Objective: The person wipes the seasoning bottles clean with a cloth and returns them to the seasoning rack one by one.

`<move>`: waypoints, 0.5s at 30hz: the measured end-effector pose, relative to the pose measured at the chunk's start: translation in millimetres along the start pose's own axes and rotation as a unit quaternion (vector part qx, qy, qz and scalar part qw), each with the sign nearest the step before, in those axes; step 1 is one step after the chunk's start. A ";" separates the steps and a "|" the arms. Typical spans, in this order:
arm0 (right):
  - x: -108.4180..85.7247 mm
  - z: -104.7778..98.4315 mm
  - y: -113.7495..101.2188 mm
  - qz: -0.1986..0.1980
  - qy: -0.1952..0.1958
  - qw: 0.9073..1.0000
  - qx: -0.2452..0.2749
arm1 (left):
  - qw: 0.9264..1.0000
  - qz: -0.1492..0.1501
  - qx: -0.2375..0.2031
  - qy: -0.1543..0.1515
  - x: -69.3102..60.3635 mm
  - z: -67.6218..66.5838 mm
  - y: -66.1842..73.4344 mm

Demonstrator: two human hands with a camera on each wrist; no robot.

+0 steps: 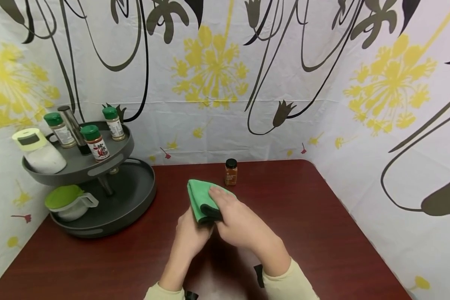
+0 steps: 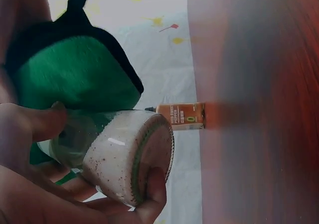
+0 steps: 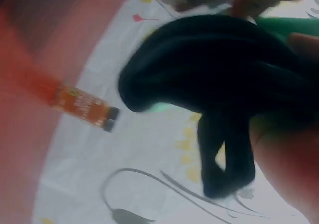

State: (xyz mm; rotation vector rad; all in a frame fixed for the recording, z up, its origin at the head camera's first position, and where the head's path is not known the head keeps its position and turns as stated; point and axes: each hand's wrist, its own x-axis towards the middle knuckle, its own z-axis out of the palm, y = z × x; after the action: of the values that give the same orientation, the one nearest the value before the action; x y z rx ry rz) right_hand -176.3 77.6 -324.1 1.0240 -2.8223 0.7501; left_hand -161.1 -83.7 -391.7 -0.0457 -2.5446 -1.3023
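At the bottom of the head view I have two pale sleeves (image 1: 292, 285), and from them both hands reach up to the middle of the frame. My left wrist view shows the left hand (image 1: 193, 235) holding a glass jar (image 2: 114, 154) — thumb on one side, fingers round the other, one fingertip on the base. The jar lies aslant there, just below the middle of that frame, base toward the right, with pale contents flecked with dark specks. The right hand (image 1: 241, 218) grips a folded green cloth (image 1: 200, 196), dark along its edge, over the left hand; in the left wrist view the cloth sits right at the jar's side. I cannot tell how hard it presses.

Around them spreads the dark red tabletop (image 1: 307, 216). Just beyond the cloth, I see a small spice bottle (image 1: 231, 174) with a black cap, upright near the table's far edge.

At the left of the head view stands a grey two-tier stand (image 1: 133, 191). Its lower tier carries a cup (image 1: 72, 211) with a green lid; its upper tier, three green-capped shakers (image 1: 98, 148), a metal tube (image 1: 72, 125) and a white container (image 1: 41, 155) leaning over. Behind everything I have a white curtain (image 1: 217, 139) — yellow blooms and grey stems across it.
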 end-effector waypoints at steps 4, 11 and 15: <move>-7.8 -12.2 -11.7 -0.004 -0.033 0.999 -0.025 | 1.000 0.017 0.014 -0.006 -2.5 -1.1 -3.4; -8.7 -19.0 -26.1 0.008 -0.048 0.997 -0.054 | 1.000 0.025 0.008 -0.008 -2.4 -3.7 -4.6; 5.2 -10.1 -17.4 0.032 -0.039 0.998 -0.043 | 0.999 -0.005 -0.027 -0.016 -1.4 -2.2 -0.6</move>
State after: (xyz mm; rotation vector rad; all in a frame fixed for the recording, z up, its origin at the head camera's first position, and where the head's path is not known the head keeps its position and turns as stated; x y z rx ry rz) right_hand -170.9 67.6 -306.7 0.9746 -2.9383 0.6004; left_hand -159.4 -85.7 -391.3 -0.0660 -2.5389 -1.3860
